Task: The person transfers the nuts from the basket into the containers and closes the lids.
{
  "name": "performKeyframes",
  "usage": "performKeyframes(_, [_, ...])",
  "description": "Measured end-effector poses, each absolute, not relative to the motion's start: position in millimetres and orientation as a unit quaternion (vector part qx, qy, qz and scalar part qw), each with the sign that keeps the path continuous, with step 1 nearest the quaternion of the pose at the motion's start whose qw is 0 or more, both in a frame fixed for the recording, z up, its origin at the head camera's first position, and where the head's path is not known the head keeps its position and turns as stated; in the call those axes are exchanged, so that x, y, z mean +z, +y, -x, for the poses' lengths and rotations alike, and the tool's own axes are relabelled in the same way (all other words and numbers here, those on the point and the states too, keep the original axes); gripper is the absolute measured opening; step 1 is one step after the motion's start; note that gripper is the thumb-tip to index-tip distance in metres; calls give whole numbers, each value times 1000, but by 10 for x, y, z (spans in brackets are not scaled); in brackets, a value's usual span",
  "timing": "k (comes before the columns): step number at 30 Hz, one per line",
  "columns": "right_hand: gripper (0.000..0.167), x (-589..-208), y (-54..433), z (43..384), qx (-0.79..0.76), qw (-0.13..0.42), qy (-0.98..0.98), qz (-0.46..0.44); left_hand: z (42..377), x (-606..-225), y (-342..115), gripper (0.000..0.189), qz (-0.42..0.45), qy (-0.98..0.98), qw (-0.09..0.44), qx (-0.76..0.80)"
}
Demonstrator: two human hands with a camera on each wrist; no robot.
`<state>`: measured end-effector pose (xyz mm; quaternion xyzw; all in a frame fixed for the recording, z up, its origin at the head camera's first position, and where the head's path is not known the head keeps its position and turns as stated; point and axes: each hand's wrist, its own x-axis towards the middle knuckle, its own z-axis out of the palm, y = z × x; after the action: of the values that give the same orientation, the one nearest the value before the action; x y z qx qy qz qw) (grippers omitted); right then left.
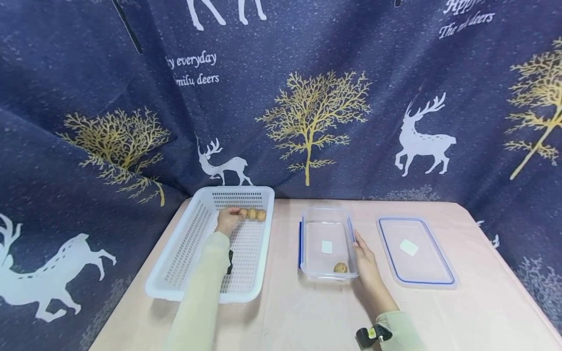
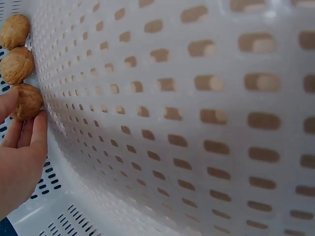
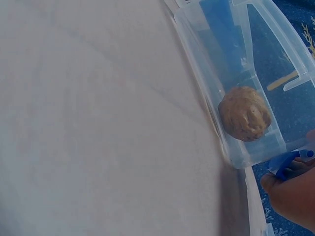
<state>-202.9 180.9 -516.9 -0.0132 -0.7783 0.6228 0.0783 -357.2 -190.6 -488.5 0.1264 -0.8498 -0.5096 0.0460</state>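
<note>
Inside the white plastic basket (image 1: 154,287), my left hand (image 1: 228,222) pinches a walnut (image 2: 28,102) between thumb and fingers. That walnut is the nearest of three in a row; the middle walnut (image 2: 17,65) and the end walnut (image 2: 15,32) lie beside it along the perforated wall. My right hand (image 1: 368,261) holds the right side of a clear lidless food container (image 1: 313,229), its fingers at a blue latch (image 3: 288,164). One walnut (image 3: 244,114) sits on the container's floor, in the near right corner.
A clear lid (image 1: 423,268) with a blue seal lies flat on the pink table (image 1: 290,321), right of the container. The basket stands at the left. A dark blue curtain (image 1: 237,107) with deer and trees hangs behind the table.
</note>
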Motion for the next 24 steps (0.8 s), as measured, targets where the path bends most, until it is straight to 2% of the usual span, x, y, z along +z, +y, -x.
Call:
performKeyframes(3, [54, -5159, 1801, 2037, 622, 80, -779, 12, 3567, -4887, -1910, 35, -128, -851, 45, -507])
performKeyframes(11, [51, -5100, 1819, 2046, 611, 36, -790, 29, 3574, -4897, -1922, 34, -125, -857, 49, -497])
performKeyframes(17, [51, -5107, 1812, 2037, 612, 35, -790, 31, 3546, -4857, -1921, 30, -122, -864, 63, -484])
performKeyframes(24, [51, -5147, 1814, 2050, 607, 41, -793, 29, 3541, -4794, -1935, 33, -127, -858, 51, -496])
